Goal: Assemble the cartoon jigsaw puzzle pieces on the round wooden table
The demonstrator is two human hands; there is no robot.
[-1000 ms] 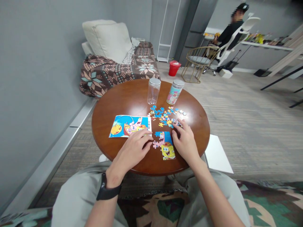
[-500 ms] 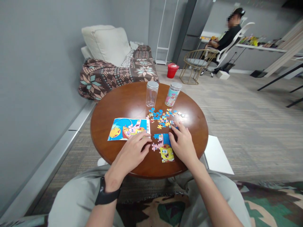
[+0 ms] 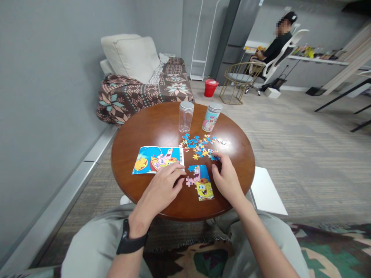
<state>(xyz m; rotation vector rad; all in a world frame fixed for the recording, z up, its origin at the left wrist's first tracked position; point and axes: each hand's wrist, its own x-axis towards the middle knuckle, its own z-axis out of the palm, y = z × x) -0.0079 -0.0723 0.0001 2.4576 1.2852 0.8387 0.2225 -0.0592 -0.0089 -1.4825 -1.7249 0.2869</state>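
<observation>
A partly joined jigsaw puzzle (image 3: 203,181) with cartoon figures lies near the front of the round wooden table (image 3: 133,131). My left hand (image 3: 164,185) rests just left of it, fingers apart and holding nothing, over the lower right part of the printed picture sheet (image 3: 153,158). My right hand (image 3: 227,175) is to the right of the joined puzzle, thumb and index finger spread, with the index fingertip at the near right edge of the loose jigsaw pieces (image 3: 199,146). Its other fingers are curled under and partly hidden.
Behind the loose pieces stand a clear lidded jar (image 3: 185,117) and a printed lidded jar (image 3: 211,117). A patterned sofa (image 3: 145,90) is beyond the table, near a red bin (image 3: 210,88). Farther right, a person (image 3: 278,48) sits on a white chair by a counter.
My right hand has shifted slightly right, off the joined puzzle's edge, and its fingers have drawn in. The left hand stays put. The view has tilted slightly.
</observation>
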